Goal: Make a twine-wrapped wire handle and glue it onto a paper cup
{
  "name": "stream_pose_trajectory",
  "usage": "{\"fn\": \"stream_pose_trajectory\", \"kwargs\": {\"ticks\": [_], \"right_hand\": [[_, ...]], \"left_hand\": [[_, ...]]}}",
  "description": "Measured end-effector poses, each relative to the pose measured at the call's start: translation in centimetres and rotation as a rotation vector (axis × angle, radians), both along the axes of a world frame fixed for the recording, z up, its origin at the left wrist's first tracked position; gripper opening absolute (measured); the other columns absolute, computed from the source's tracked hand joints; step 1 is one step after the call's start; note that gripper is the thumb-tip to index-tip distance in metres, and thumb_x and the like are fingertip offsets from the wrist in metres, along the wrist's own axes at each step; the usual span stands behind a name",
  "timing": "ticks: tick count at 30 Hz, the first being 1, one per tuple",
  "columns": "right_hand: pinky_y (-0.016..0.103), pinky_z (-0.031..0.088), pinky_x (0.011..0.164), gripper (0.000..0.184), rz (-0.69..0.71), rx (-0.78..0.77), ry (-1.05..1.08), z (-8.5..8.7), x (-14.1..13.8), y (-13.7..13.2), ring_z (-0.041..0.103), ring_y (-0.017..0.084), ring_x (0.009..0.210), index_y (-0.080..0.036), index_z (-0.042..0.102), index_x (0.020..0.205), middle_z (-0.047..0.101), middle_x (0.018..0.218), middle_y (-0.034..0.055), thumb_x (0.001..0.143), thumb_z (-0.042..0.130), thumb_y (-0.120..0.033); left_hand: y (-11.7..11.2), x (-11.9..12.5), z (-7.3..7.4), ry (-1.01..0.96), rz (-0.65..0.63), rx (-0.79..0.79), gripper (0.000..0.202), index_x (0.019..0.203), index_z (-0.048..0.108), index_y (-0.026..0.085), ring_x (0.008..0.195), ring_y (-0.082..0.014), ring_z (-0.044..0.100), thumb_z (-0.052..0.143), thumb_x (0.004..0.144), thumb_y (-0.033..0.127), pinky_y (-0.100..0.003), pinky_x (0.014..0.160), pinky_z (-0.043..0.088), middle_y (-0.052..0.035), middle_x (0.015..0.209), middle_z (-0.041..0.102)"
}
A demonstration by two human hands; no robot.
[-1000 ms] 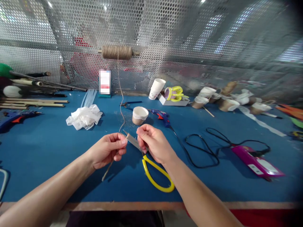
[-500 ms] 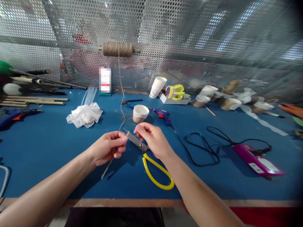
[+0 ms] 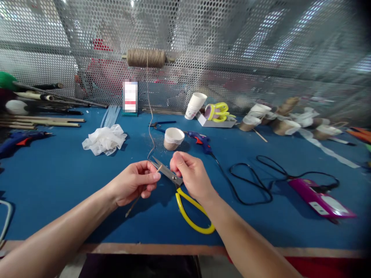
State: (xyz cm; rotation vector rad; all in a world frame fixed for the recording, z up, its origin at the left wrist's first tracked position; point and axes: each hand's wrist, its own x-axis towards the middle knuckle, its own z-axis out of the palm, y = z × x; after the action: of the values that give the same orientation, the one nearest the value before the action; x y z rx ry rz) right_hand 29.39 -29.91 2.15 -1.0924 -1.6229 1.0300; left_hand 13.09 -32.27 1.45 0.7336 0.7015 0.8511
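Pinched between the thumb and fingers of my left hand (image 3: 135, 184) is a short length of brown twine (image 3: 132, 207). One tip of it sticks up past the thumb, and its tail hangs below the palm. My right hand (image 3: 191, 173) is closed beside it, thumb against curled fingers; whatever it may hold is hidden. Under and between both hands lies a pair of scissors (image 3: 194, 216) with yellow handles, its blades slightly apart. Twine (image 3: 149, 96) hangs from a spool (image 3: 146, 58) on the mesh and reaches down behind my left hand.
A paper cup wrapped partly in twine (image 3: 173, 141) stands beyond my hands. Near it are a blue glue gun (image 3: 199, 141) and pliers (image 3: 162, 124). White ribbon (image 3: 104, 139) lies bunched at left. A black cable (image 3: 246, 200) runs to a purple power strip (image 3: 321, 199) at right.
My left hand has shifted slightly right, and the twine's tip now stands farther above its thumb. My right hand's fingers have curled tighter. The scissors lie as before.
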Motion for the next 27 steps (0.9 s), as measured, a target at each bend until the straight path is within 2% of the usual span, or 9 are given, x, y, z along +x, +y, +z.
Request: {"fn": "stream_pose_trajectory", "kwargs": {"ticks": [2,4,6,10,14,22,27], "right_hand": [[0.021,0.032,0.045,0.041,0.024,0.0,0.004,0.14,0.02,-0.13,0.037,0.007,0.045,-0.017,0.044,0.055,0.043,0.051,-0.0029,0.085,0.043,-0.045],[0.021,0.035,0.048,0.026,0.069,-0.015,0.027,0.21,-0.01,-0.26,0.042,0.007,0.048,-0.017,0.053,0.071,0.05,0.058,-0.0022,0.084,0.047,-0.039],[0.022,0.039,0.054,0.018,0.105,-0.015,0.047,0.21,-0.04,-0.39,0.048,0.008,0.055,-0.018,0.055,0.085,0.053,0.063,-0.0021,0.083,0.05,-0.035],[0.024,0.042,0.063,0.021,0.14,0.042,0.057,0.12,0.04,-0.6,0.053,0.011,0.066,-0.018,0.058,0.077,0.055,0.066,-0.0002,0.084,0.049,-0.036],[0.026,0.044,0.067,0.017,0.149,0.084,0.042,0.06,0.16,-0.69,0.055,0.013,0.071,-0.02,0.058,0.081,0.059,0.075,0.0016,0.083,0.051,-0.035],[0.027,0.045,0.07,0.015,0.151,0.104,-0.008,-0.27,0.19,-0.71,0.056,0.014,0.076,-0.02,0.058,0.088,0.06,0.082,0.0029,0.082,0.053,-0.033],[0.026,0.044,0.069,0.015,0.14,0.111,-0.023,-0.11,0.09,-0.82,0.056,0.014,0.076,-0.02,0.058,0.086,0.06,0.08,0.0023,0.082,0.053,-0.034]], "left_hand": [[-0.09,0.06,0.05,-0.001,-0.011,-0.006,0.025,0.065,0.048,0.014,0.041,-0.0035,0.04,0.072,0.064,0.021,-0.012,0.033,0.026,0.0054,0.047,0.045],[-0.15,0.1,0.05,-0.003,-0.017,-0.01,0.026,0.066,0.048,0.014,0.04,-0.0035,0.04,0.073,0.064,0.022,-0.012,0.033,0.026,0.0056,0.046,0.045],[-0.16,0.12,0.03,-0.007,-0.026,-0.015,0.026,0.066,0.048,0.014,0.04,-0.0036,0.04,0.073,0.064,0.022,-0.012,0.032,0.026,0.0057,0.046,0.045],[-0.17,0.1,-0.01,-0.031,-0.043,-0.025,0.025,0.067,0.049,0.014,0.04,-0.0035,0.04,0.072,0.065,0.022,-0.012,0.032,0.025,0.0057,0.047,0.044],[-0.14,-0.02,-0.01,-0.068,-0.062,-0.055,0.024,0.067,0.049,0.014,0.041,-0.0028,0.04,0.071,0.066,0.021,-0.011,0.032,0.024,0.0053,0.052,0.043],[0.0,-0.2,-0.02,-0.1,-0.093,-0.09,0.022,0.068,0.048,0.014,0.041,-0.0021,0.039,0.07,0.067,0.02,-0.011,0.032,0.021,0.005,0.056,0.041],[-0.15,-0.11,0.02,-0.087,-0.086,-0.082,0.022,0.068,0.048,0.014,0.042,-0.002,0.039,0.069,0.068,0.02,-0.011,0.033,0.019,0.0046,0.057,0.041]]}}
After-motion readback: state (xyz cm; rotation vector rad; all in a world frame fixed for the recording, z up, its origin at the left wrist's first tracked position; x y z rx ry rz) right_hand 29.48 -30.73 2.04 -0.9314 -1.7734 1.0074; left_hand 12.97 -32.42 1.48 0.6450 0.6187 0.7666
